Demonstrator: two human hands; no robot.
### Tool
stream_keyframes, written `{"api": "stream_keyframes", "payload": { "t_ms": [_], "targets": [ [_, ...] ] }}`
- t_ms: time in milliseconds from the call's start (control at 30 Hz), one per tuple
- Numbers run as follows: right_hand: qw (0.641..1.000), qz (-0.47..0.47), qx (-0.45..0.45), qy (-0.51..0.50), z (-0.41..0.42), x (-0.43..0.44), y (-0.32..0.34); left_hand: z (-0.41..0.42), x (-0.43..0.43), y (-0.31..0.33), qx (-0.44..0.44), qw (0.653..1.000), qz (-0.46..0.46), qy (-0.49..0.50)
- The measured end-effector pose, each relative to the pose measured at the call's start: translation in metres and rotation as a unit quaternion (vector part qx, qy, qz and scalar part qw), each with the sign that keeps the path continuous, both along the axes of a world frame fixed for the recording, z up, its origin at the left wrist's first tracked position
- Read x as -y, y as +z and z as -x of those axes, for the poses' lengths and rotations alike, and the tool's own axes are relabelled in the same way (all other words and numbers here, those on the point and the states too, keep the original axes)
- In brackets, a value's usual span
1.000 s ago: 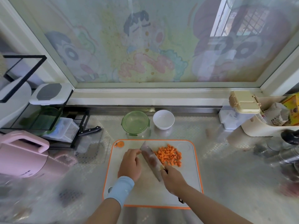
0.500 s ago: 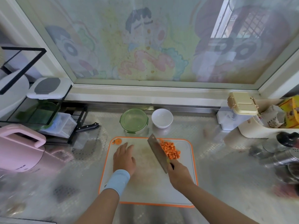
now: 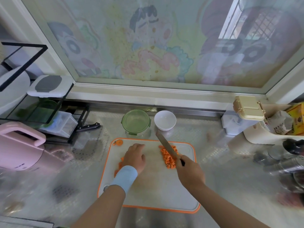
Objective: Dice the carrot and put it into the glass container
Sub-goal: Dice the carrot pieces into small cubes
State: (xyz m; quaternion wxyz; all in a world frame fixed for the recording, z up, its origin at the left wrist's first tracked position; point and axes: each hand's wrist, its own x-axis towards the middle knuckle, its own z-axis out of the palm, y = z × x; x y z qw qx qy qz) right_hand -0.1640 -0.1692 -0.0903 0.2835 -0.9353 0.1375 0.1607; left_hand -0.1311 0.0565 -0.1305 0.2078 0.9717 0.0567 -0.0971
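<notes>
A pile of diced carrot [image 3: 168, 157] lies on the right half of the white, orange-rimmed cutting board [image 3: 156, 191]. My right hand [image 3: 190, 174] grips the handle of a cleaver [image 3: 166, 145]; its blade runs along the pile and points toward the back. My left hand [image 3: 134, 156] rests flat on the board's left half, with more carrot pieces [image 3: 119, 167] showing at its left side. A carrot end [image 3: 118, 143] sits in the board's far left corner. The green-lidded glass container [image 3: 136, 122] stands just behind the board.
A white bowl [image 3: 165, 120] stands right of the container. A black rack [image 3: 41, 112] with a knife [image 3: 89, 126] and a pink appliance [image 3: 19, 145] fill the left. Boxes [image 3: 243, 116] and metal pots [image 3: 289, 165] crowd the right.
The cleaver swung from the board's middle to the right, pushing the diced pile into a narrower strip. My left hand flattened and slid left, uncovering carrot pieces beside it.
</notes>
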Motion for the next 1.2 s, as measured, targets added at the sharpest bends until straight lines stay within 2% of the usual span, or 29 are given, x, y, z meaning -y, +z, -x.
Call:
{"api": "stream_keyframes", "payload": {
  "t_ms": [200,300,400,633,833,967,1067,1133,1200],
  "targets": [
    [0.989,0.121,0.056,0.065,-0.036,0.035,0.005,-0.034,0.045,-0.008,-0.067,0.992,0.033,-0.102],
    [0.989,0.118,0.027,0.081,-0.047,0.047,0.001,-0.044,0.060,-0.010,-0.083,0.986,0.008,-0.147],
    [0.991,0.096,0.005,0.088,-0.049,0.052,-0.005,-0.043,0.068,-0.017,-0.093,0.982,0.041,-0.160],
    [0.996,0.027,-0.037,0.081,-0.031,0.049,-0.015,-0.013,0.066,-0.019,-0.040,0.976,0.192,-0.094],
    [0.997,0.037,-0.013,0.070,-0.036,0.044,-0.003,-0.006,0.040,-0.016,0.075,0.985,0.154,-0.036],
    [0.998,0.041,-0.004,0.051,-0.039,0.035,0.009,-0.007,0.027,-0.008,0.101,0.986,0.136,-0.001],
    [0.999,0.020,-0.017,0.025,-0.036,0.030,0.016,-0.013,0.034,0.007,0.104,0.981,0.161,0.030],
    [1.000,0.005,-0.028,0.009,-0.032,0.031,0.019,-0.020,0.043,0.019,0.055,0.961,0.246,0.109],
    [0.999,-0.012,-0.039,-0.001,-0.030,0.033,0.019,-0.028,0.048,0.027,-0.010,0.892,0.402,0.205]
  ]
}}
